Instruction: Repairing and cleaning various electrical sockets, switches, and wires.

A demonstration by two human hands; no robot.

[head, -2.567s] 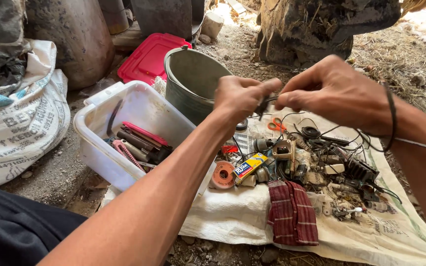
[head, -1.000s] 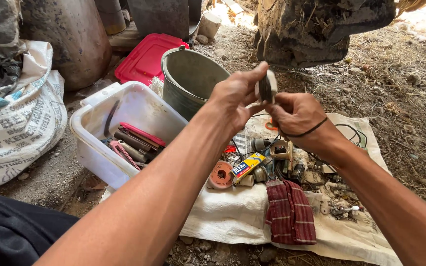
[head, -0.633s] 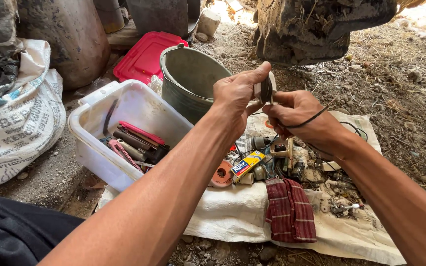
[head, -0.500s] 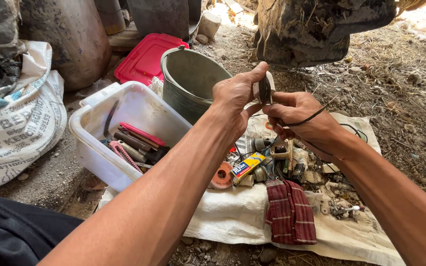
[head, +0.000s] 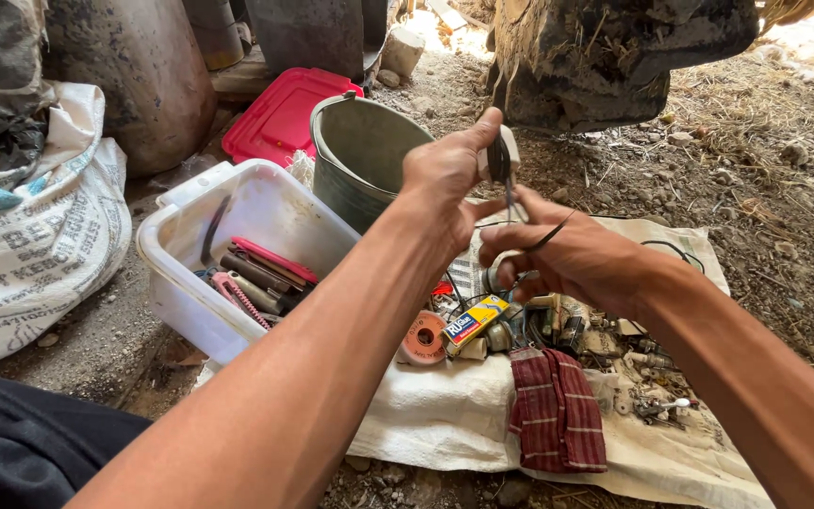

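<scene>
A small pale part with a dark centre [head: 499, 158] is being pinched shut in the left hand [head: 447, 179], above the white cloth [head: 445, 415]; a thin black wire [head: 539, 238] is being gripped closed by the right hand [head: 572, 259], at 5 o'clock of it; the grey bucket [head: 355, 155] is lying at 9 o'clock.

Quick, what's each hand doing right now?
Left hand: closed, pinching a small dark part between thumb and fingers.
Right hand: closed on a thin black wire.
</scene>
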